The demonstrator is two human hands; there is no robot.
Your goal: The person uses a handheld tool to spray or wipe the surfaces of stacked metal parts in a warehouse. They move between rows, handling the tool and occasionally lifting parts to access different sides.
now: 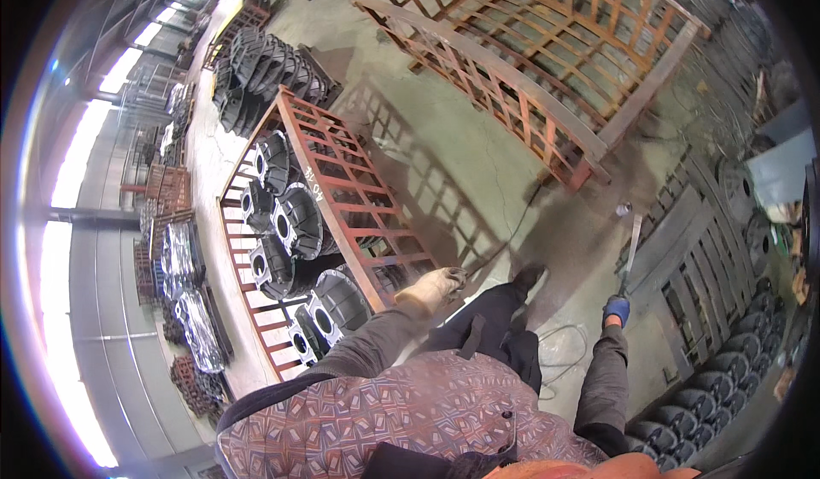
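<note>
My left hand (431, 288), in a pale work glove with dark fingertips, is beside the near end of a rusty red metal crate (346, 197). Its fingers look curled inward, and I cannot make out anything held in them. Black cast housings (299, 221) with pale machined faces fill that crate. Out to the right, my right hand (616, 310) wears a blue glove and is closed round the dark handle of a long tool. The long silver tool (634, 244) points away from me, with a small round part near its far end.
A large rusty slatted crate (589, 141) stands ahead. At right lie a grey slatted pallet (683, 265) and rows of dark round castings (705, 402). A thin cable (564, 355) loops on the floor by my legs. More castings (265, 73) are stacked far left.
</note>
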